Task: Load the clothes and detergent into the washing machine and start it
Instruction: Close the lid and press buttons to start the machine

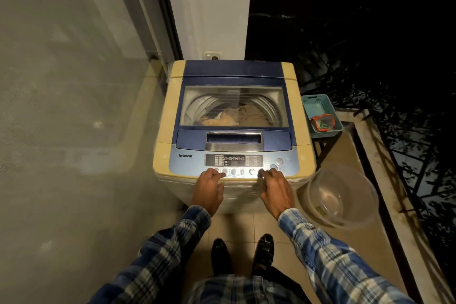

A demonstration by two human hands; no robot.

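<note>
Two hands are at the front lip of the washing machine (234, 131), and neither grip holds anything. My left hand (209, 189) has its fingers loosely curled, the forefinger stretched forward so its tip touches or nearly touches the second round button from the left. My right hand (275, 190) is also empty, fingers bent and close together, their tips blurred at the right end of the same button row (238, 171); I cannot tell whether they press a button or only hover.

Outward from the grips, that row runs left to right across the panel, straight between my two hands, with the dark display (234, 160) just beyond it. The two larger round buttons (276, 164) lie just beyond and to the right of my right fingertips, well away from the left hand, so I judge the right hand the nearer one if the start control is there; the labels are too small to read.

Farther ahead the lid (233, 106) is down, and through its window the clothes (237, 116) lie in the drum. I see no detergent. To the right of my right hand stands a clear plastic tub (343, 197), and beyond it a teal basket (320, 111).
</note>
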